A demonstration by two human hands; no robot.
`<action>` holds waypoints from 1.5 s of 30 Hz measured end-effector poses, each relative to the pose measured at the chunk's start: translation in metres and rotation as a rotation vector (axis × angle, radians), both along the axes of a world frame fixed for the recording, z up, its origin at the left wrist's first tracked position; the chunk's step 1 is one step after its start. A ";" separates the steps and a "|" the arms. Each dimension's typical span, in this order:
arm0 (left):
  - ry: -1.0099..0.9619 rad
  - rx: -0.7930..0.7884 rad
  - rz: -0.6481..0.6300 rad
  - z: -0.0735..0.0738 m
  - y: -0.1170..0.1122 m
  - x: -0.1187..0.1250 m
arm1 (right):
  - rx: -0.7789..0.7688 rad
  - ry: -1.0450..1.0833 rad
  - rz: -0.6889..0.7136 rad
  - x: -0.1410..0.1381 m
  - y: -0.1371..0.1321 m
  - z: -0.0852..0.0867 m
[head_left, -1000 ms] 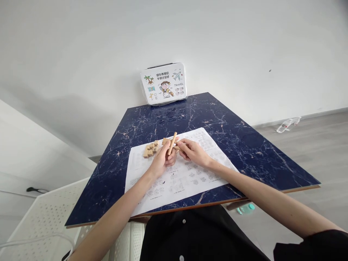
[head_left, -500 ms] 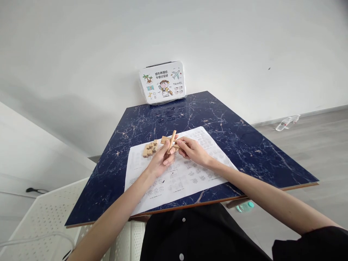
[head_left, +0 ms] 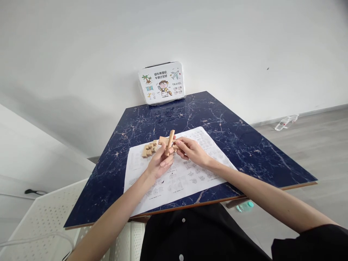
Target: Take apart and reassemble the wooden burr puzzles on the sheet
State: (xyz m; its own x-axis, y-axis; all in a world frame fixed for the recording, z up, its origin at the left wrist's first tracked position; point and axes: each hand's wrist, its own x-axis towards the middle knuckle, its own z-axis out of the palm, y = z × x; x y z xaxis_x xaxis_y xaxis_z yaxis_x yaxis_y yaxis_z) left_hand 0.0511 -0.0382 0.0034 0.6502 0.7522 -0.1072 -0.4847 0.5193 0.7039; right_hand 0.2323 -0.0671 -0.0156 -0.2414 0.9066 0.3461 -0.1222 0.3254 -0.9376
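My left hand (head_left: 160,163) is closed round a long wooden bar (head_left: 170,141) that stands nearly upright above a printed paper sheet (head_left: 176,174). My right hand (head_left: 191,150) pinches a second wooden piece (head_left: 164,140) that crosses the bar just behind it. The two hands meet over the middle of the sheet. A small heap of several notched wooden blocks (head_left: 148,149) lies on the sheet's far left corner, just left of my left hand.
The sheet lies on a dark blue marble-pattern table (head_left: 239,145). A white illustrated case (head_left: 161,82) leans against the wall at the table's far edge. A white perforated basket (head_left: 35,221) stands at lower left. A plastic bottle (head_left: 286,122) lies on the floor at right.
The bar in my left hand has tipped from a slant to nearly upright. Both hands have stayed over the sheet, shifting slightly left.
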 end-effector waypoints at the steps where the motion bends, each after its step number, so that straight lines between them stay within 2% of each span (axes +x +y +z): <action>1: -0.007 -0.003 -0.002 0.001 0.000 0.000 | -0.005 0.006 0.005 0.000 0.000 0.001; 9: -0.007 -0.038 -0.050 0.004 0.003 -0.001 | -0.024 0.026 0.037 0.000 0.000 0.003; 18: -0.046 -0.031 -0.026 0.003 0.004 -0.003 | -0.027 0.019 0.025 0.002 0.003 -0.003; 24: -0.024 -0.075 -0.028 0.002 0.007 -0.002 | -0.033 -0.011 0.018 0.002 0.000 0.001; 30: 0.043 -0.100 -0.022 0.002 0.007 -0.003 | -0.033 -0.032 0.050 0.002 0.000 -0.002; 45: 0.136 -0.060 -0.007 -0.003 0.011 -0.003 | 0.008 -0.121 0.004 0.007 0.002 -0.009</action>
State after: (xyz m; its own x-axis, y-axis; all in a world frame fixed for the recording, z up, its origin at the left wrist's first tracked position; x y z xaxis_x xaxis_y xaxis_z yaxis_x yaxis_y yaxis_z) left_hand 0.0477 -0.0270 0.0009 0.6317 0.7374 -0.2391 -0.3833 0.5652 0.7305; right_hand 0.2389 -0.0648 -0.0243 -0.2852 0.9029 0.3217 -0.0100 0.3329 -0.9429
